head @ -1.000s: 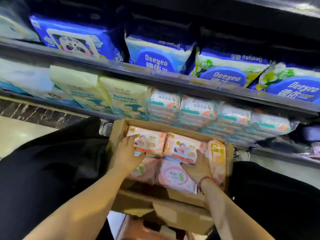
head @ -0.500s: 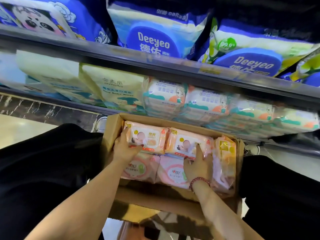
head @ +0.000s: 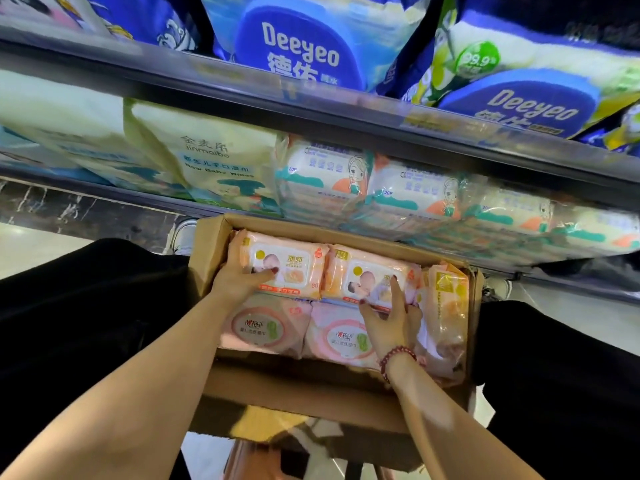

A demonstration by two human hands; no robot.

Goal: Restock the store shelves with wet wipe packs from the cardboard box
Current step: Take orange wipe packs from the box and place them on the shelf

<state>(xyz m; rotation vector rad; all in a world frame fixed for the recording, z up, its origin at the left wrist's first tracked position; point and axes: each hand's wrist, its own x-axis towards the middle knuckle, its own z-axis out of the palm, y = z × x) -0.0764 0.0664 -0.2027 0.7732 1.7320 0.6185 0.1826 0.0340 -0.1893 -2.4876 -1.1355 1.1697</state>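
Note:
An open cardboard box (head: 207, 251) sits between my knees, below the shelves. Inside, two peach wet wipe packs with a baby picture lie in the far row, two pink packs (head: 263, 327) lie in the near row, and one pack (head: 446, 306) stands on edge at the right. My left hand (head: 239, 282) grips the left end of the far left pack (head: 291, 265), thumb on its face. My right hand (head: 391, 317) holds the far right pack (head: 363, 275): index finger along its face, thumb at its near edge, other fingers tucked down its right end.
The lower shelf just above the box is packed with white wipe packs (head: 325, 174) and pale yellow bags (head: 207, 157). Blue Deeyeo bags (head: 298, 53) fill the shelf above its metal rail (head: 311, 109). My black-trousered legs (head: 86, 306) flank the box.
Both hands slid forward onto the far row of packs; my right hand left the near pink pack for the far right one. The view has moved closer to the shelves.

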